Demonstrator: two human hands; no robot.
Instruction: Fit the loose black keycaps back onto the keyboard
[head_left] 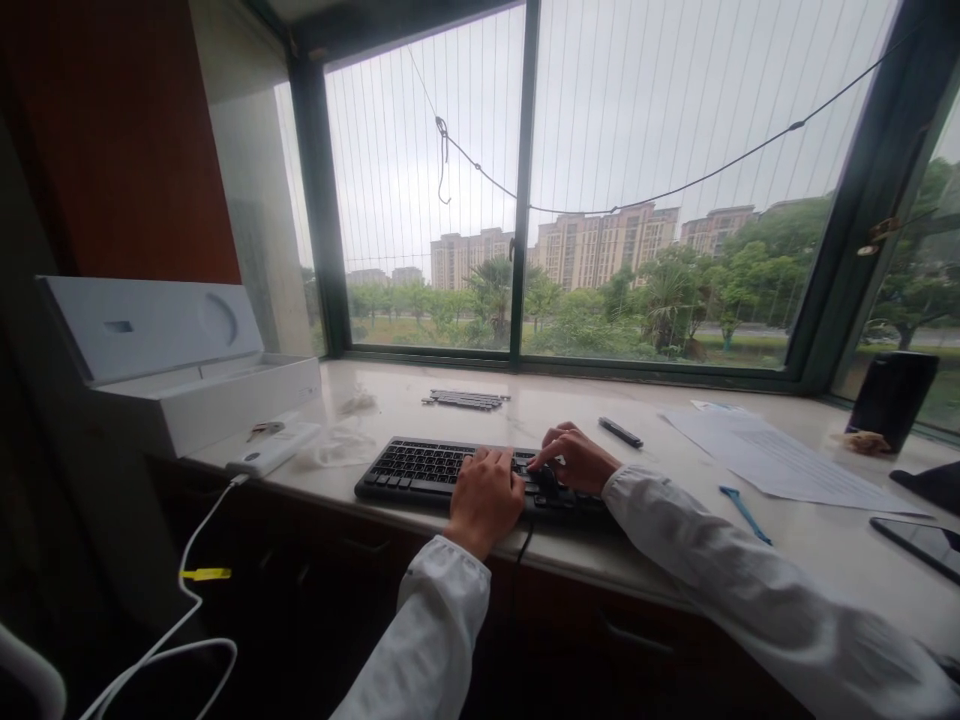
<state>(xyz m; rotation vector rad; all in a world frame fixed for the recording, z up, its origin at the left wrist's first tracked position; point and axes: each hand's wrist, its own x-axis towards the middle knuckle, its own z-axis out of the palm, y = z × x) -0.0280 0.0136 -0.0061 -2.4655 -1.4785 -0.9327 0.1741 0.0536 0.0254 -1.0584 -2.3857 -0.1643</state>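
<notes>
A black keyboard [420, 466] lies along the near edge of the white counter. My left hand [487, 490] rests over the middle of it, fingers together and bent down onto the board, their tips hidden. Over the right part of the keys, my right hand [576, 458] is closed in a pinch, index finger pointing down and left. Something small and dark [547, 482] shows under its fingers; I cannot make out what it is. Behind the keyboard, several dark keyboard keys [466, 400] lie in rows.
An opened white box [240, 390] and a white power strip [271, 448] sit at left, beside crumpled clear plastic [337, 440]. A black stick-like object [620, 432], paper sheets [765, 455], a blue tool [745, 514] and a phone [922, 545] lie at right. A window stands behind.
</notes>
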